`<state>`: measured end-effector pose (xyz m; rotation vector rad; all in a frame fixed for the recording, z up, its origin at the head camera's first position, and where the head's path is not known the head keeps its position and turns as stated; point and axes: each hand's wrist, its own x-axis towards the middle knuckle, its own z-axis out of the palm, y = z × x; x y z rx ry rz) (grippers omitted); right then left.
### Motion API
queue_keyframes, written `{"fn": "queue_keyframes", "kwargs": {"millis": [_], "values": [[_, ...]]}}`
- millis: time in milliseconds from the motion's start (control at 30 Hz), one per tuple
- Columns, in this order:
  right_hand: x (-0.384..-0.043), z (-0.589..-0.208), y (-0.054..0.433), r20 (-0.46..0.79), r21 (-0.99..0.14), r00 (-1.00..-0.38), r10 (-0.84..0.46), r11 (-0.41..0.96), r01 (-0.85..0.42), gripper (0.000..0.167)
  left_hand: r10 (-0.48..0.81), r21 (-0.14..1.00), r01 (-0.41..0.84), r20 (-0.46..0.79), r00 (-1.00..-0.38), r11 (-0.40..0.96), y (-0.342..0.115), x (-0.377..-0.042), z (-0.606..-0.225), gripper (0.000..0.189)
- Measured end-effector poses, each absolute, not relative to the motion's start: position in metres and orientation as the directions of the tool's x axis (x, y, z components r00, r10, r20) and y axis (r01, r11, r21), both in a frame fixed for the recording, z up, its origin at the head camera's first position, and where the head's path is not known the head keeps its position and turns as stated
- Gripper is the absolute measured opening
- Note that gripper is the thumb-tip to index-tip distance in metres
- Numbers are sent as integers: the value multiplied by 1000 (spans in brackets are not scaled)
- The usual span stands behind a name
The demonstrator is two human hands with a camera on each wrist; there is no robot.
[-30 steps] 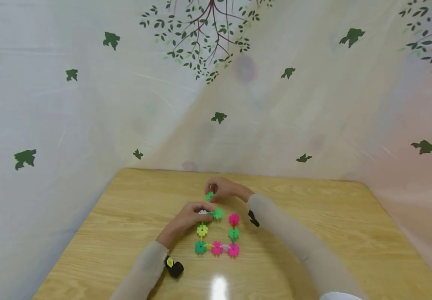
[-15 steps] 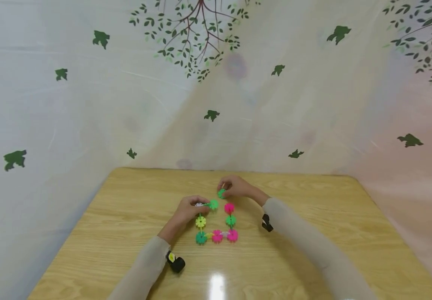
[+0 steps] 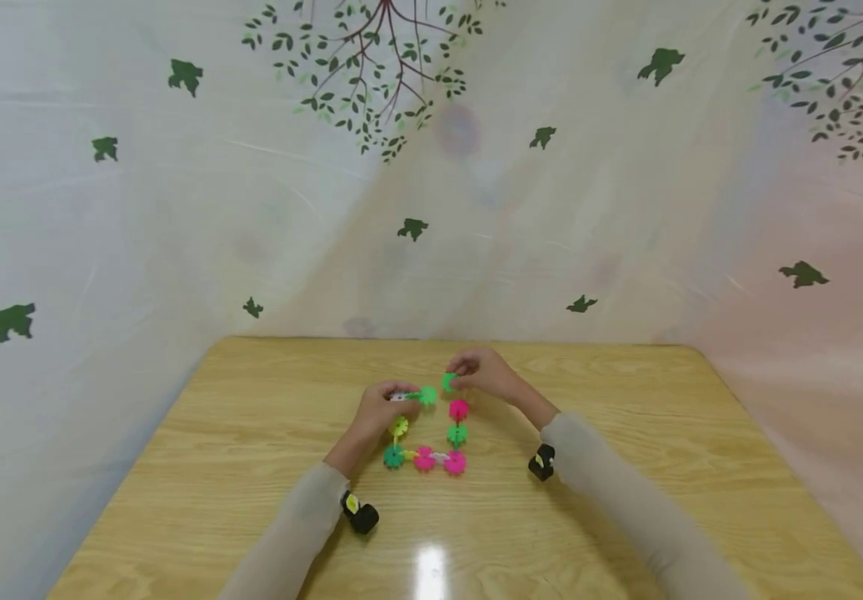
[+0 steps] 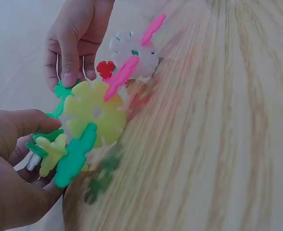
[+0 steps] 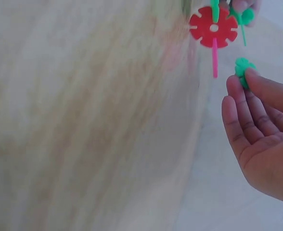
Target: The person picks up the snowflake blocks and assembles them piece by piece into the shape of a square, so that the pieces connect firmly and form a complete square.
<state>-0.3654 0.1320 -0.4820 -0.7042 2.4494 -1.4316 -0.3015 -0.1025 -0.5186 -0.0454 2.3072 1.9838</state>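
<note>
A chain of notched snowflake discs forms an open-sided frame on the table. Its near side has a teal disc (image 3: 393, 456) and pink discs (image 3: 424, 458); a yellow disc (image 3: 399, 427) stands on the left. My left hand (image 3: 375, 417) pinches the chain's far left corner by a white disc, mostly covered by the fingers. From there a green disc (image 3: 427, 395) sticks out to the right. Between thumb and fingertips, my right hand (image 3: 490, 375) pinches a separate green disc (image 5: 244, 67), just beyond the pink disc (image 3: 458, 409) that ends the right side.
The wooden table (image 3: 589, 500) runs back to a pale cloth (image 3: 311, 208) printed with leaves and birds. Black wrist cameras (image 3: 541, 462) sit on both sleeves.
My right hand has moved right with its green disc, from above the left hand to above the chain's right end. The left corner looks more tilted in my left hand. The head view has shifted.
</note>
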Motion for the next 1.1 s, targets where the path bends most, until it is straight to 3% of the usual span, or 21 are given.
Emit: {"fn": "queue_keyframes", "kwargs": {"millis": [200,633,1100], "values": [[-360,-487,134,91,-899,-879,-467,341,-274,16,-16,993,-67,-66,-998,100,-94,-304,-520,22],[-355,-496,133,112,-903,-909,-400,341,-262,13,-95,999,-17,-13,-995,33,-85,-307,-522,21],[-353,-498,131,132,-901,-896,-423,325,-286,11,48,995,19,14,-999,97,-90,-308,-523,22]]}}
